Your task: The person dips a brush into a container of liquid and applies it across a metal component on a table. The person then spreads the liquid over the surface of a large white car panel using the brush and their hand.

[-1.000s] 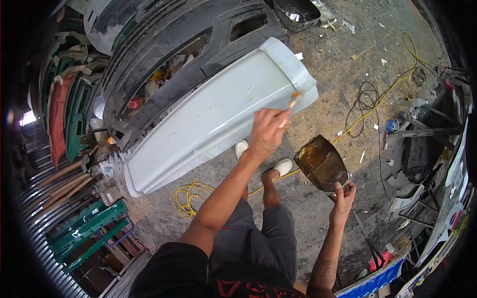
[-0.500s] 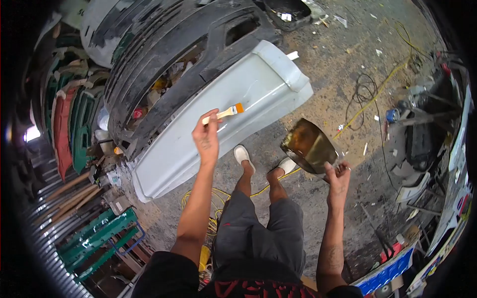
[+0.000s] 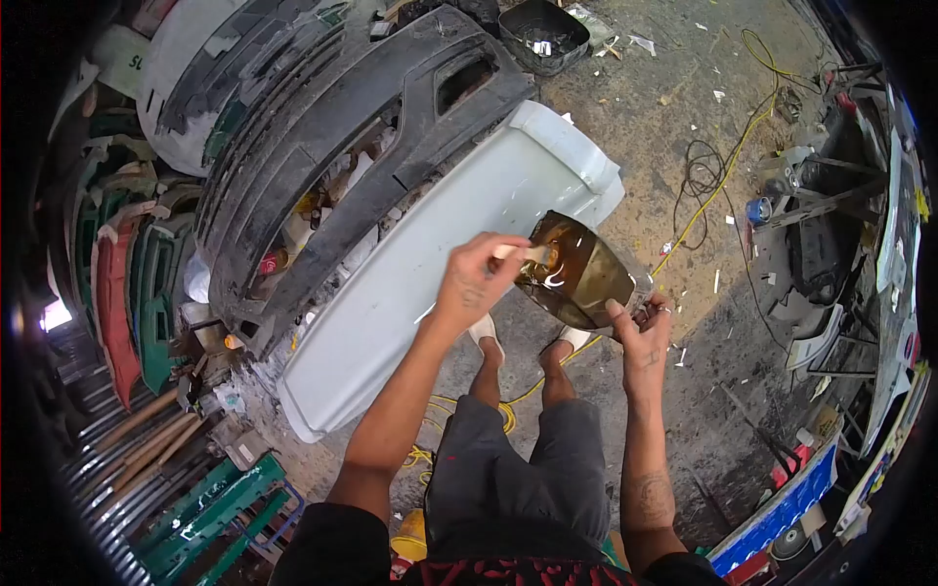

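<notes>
My left hand (image 3: 479, 276) is closed round the pale handle of a paintbrush (image 3: 515, 252). The brush's bristle end is inside a cut-open, dark translucent container (image 3: 598, 280) that holds amber liquid. With thumb and fingers, my right hand (image 3: 642, 322) grips the near right edge of this container, which is tilted a little. Below and to the left of both hands lies a long, glossy light-grey moulded panel (image 3: 430, 244). The container's far left corner overlaps the panel's edge in view. My left fingertips partly hide the brush handle.
Dark bumper-like mouldings (image 3: 376, 190) are stacked beyond the panel. A black tub (image 3: 543, 39) stands at the top. Yellow cable (image 3: 718, 200) and black cord (image 3: 700, 174) cross the littered floor at right. Green pieces (image 3: 210, 508) and wooden poles (image 3: 147, 444) lie at lower left.
My left hand has moved right, from above the panel to the container, bringing the brush's bristles inside it. The container has shifted slightly left. My right hand keeps its grip.
</notes>
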`<control>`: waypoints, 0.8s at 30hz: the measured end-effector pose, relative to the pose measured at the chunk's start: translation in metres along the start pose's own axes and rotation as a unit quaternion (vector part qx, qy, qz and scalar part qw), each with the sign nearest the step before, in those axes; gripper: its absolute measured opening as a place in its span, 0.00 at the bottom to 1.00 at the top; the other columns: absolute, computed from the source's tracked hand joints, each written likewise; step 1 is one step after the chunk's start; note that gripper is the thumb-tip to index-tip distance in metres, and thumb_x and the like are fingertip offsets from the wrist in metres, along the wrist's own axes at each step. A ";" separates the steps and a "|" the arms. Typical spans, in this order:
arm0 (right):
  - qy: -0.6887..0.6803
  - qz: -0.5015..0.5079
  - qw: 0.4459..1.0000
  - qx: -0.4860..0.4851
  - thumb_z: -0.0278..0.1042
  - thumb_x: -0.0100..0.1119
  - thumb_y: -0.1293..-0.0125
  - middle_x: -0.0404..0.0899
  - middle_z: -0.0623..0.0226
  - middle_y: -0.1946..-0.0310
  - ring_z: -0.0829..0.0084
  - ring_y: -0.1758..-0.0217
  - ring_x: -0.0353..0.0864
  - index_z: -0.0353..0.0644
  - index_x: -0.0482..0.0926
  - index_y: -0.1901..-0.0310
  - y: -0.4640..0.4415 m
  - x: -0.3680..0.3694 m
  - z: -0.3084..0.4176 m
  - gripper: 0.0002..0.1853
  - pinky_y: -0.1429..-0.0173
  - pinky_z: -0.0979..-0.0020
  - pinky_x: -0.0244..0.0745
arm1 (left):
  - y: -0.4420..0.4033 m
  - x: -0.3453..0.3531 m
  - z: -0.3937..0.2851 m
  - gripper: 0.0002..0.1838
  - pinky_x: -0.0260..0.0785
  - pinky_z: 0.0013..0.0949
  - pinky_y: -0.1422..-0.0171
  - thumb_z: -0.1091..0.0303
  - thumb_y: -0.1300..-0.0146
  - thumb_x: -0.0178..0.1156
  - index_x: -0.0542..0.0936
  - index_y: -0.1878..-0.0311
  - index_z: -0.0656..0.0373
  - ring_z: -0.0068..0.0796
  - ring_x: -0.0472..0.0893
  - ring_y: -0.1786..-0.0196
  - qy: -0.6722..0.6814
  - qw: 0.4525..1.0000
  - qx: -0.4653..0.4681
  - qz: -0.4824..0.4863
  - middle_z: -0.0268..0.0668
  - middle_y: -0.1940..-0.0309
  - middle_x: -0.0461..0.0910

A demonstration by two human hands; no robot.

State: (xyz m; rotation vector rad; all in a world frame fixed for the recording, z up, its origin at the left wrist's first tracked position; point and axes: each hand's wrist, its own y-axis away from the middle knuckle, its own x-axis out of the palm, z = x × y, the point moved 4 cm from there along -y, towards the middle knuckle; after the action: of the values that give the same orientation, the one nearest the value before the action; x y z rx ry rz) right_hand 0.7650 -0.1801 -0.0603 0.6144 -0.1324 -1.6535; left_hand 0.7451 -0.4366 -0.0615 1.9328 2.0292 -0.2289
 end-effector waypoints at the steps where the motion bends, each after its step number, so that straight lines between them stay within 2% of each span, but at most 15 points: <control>1: -0.030 -0.001 1.000 0.005 0.46 0.75 0.49 0.69 0.65 0.61 0.75 0.58 0.67 0.30 0.66 0.47 0.001 0.007 -0.002 0.37 0.53 0.72 0.68 | 0.001 -0.014 0.008 0.09 0.71 0.25 0.61 0.72 0.35 0.60 0.82 0.53 0.62 0.19 0.78 0.64 0.072 0.996 -0.052 -0.023 0.34 0.67 0.82; 2: -0.059 -0.001 0.998 0.010 0.47 0.74 0.49 0.68 0.65 0.61 0.75 0.58 0.67 0.30 0.66 0.47 0.001 0.013 -0.003 0.38 0.53 0.72 0.68 | -0.001 -0.026 0.013 0.09 0.69 0.23 0.59 0.71 0.34 0.60 0.82 0.53 0.62 0.16 0.79 0.62 0.161 0.984 -0.065 -0.048 0.33 0.65 0.82; 5: -0.088 -0.028 0.995 0.029 0.47 0.75 0.49 0.69 0.65 0.61 0.75 0.58 0.66 0.30 0.65 0.46 0.007 0.027 -0.007 0.38 0.53 0.72 0.67 | -0.009 -0.058 0.023 0.10 0.68 0.22 0.58 0.70 0.34 0.61 0.82 0.52 0.62 0.17 0.78 0.64 0.190 0.977 -0.061 -0.080 0.33 0.66 0.82; 7: -0.081 -0.040 0.995 0.036 0.45 0.74 0.47 0.70 0.64 0.60 0.76 0.59 0.68 0.31 0.65 0.46 0.009 0.030 -0.020 0.36 0.54 0.73 0.68 | -0.016 -0.065 0.036 0.09 0.67 0.20 0.59 0.70 0.34 0.62 0.82 0.53 0.61 0.15 0.78 0.65 0.191 0.976 -0.065 -0.078 0.32 0.67 0.82; 9: -0.086 -0.053 0.994 0.039 0.45 0.67 0.39 0.73 0.68 0.55 0.79 0.56 0.73 0.39 0.64 0.45 0.013 0.034 -0.027 0.29 0.59 0.77 0.70 | -0.020 -0.062 0.056 0.09 0.66 0.19 0.60 0.68 0.35 0.63 0.83 0.54 0.61 0.14 0.77 0.66 0.161 0.979 -0.093 -0.085 0.31 0.68 0.81; 10: -0.090 -0.057 0.993 0.055 0.48 0.66 0.40 0.73 0.68 0.54 0.76 0.53 0.74 0.39 0.64 0.45 0.018 0.036 -0.022 0.30 0.57 0.74 0.71 | -0.020 -0.058 0.068 0.09 0.66 0.19 0.60 0.68 0.35 0.63 0.83 0.54 0.61 0.14 0.77 0.66 0.162 0.979 -0.092 -0.080 0.31 0.68 0.81; 13: -0.103 -0.082 0.986 0.097 0.51 0.65 0.40 0.73 0.68 0.52 0.75 0.50 0.73 0.40 0.64 0.45 0.027 0.036 -0.034 0.31 0.55 0.70 0.72 | -0.007 -0.045 0.115 0.10 0.65 0.19 0.62 0.67 0.34 0.63 0.83 0.54 0.61 0.13 0.75 0.67 0.117 0.980 -0.139 -0.086 0.30 0.69 0.81; 15: -0.089 -0.089 0.985 0.114 0.51 0.64 0.39 0.74 0.68 0.50 0.75 0.48 0.72 0.41 0.64 0.44 0.032 0.032 -0.041 0.30 0.54 0.68 0.71 | 0.015 -0.053 0.135 0.10 0.65 0.19 0.63 0.67 0.34 0.62 0.83 0.54 0.62 0.13 0.74 0.68 0.114 0.976 -0.120 -0.141 0.30 0.69 0.80; 18: -0.100 -0.090 0.984 0.114 0.51 0.64 0.39 0.74 0.68 0.48 0.75 0.48 0.73 0.42 0.63 0.43 0.040 0.030 -0.047 0.30 0.55 0.69 0.71 | 0.051 -0.079 0.133 0.10 0.65 0.20 0.64 0.67 0.34 0.62 0.83 0.55 0.62 0.15 0.75 0.68 0.121 0.973 -0.127 -0.147 0.30 0.70 0.80; 20: -0.118 -0.106 0.981 0.111 0.50 0.63 0.38 0.74 0.68 0.47 0.74 0.47 0.73 0.42 0.63 0.43 0.044 0.027 -0.049 0.30 0.54 0.69 0.71 | 0.061 -0.098 0.122 0.07 0.59 0.20 0.71 0.72 0.35 0.62 0.82 0.56 0.64 0.11 0.69 0.71 0.086 0.975 -0.136 -0.152 0.29 0.74 0.76; 21: -0.122 -0.109 0.980 0.113 0.50 0.63 0.38 0.74 0.68 0.47 0.74 0.47 0.73 0.42 0.63 0.43 0.044 0.026 -0.050 0.30 0.54 0.69 0.71 | 0.057 -0.103 0.118 0.07 0.59 0.20 0.71 0.72 0.35 0.62 0.82 0.56 0.64 0.11 0.69 0.71 0.083 0.976 -0.135 -0.148 0.29 0.74 0.76; 23: -0.118 -0.105 0.981 0.115 0.49 0.62 0.37 0.73 0.68 0.46 0.75 0.47 0.73 0.42 0.63 0.43 0.045 0.021 -0.053 0.29 0.55 0.70 0.71 | 0.041 -0.102 0.100 0.07 0.60 0.20 0.71 0.72 0.36 0.63 0.82 0.58 0.66 0.11 0.69 0.72 0.021 0.994 -0.104 -0.042 0.28 0.74 0.77; 24: -0.122 -0.107 0.980 0.117 0.49 0.62 0.37 0.73 0.68 0.46 0.75 0.47 0.73 0.42 0.63 0.43 0.045 0.021 -0.053 0.29 0.55 0.70 0.71 | 0.023 -0.097 0.077 0.08 0.62 0.23 0.72 0.70 0.37 0.65 0.81 0.63 0.66 0.13 0.70 0.75 -0.051 0.995 -0.082 -0.012 0.29 0.78 0.77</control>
State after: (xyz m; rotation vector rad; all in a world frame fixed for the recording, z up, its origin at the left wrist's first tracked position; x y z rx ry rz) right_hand 0.8283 -0.1949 -0.0922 0.6165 -0.4589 -1.9367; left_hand 0.7803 -0.5517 -0.0975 1.7621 1.9431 -0.1573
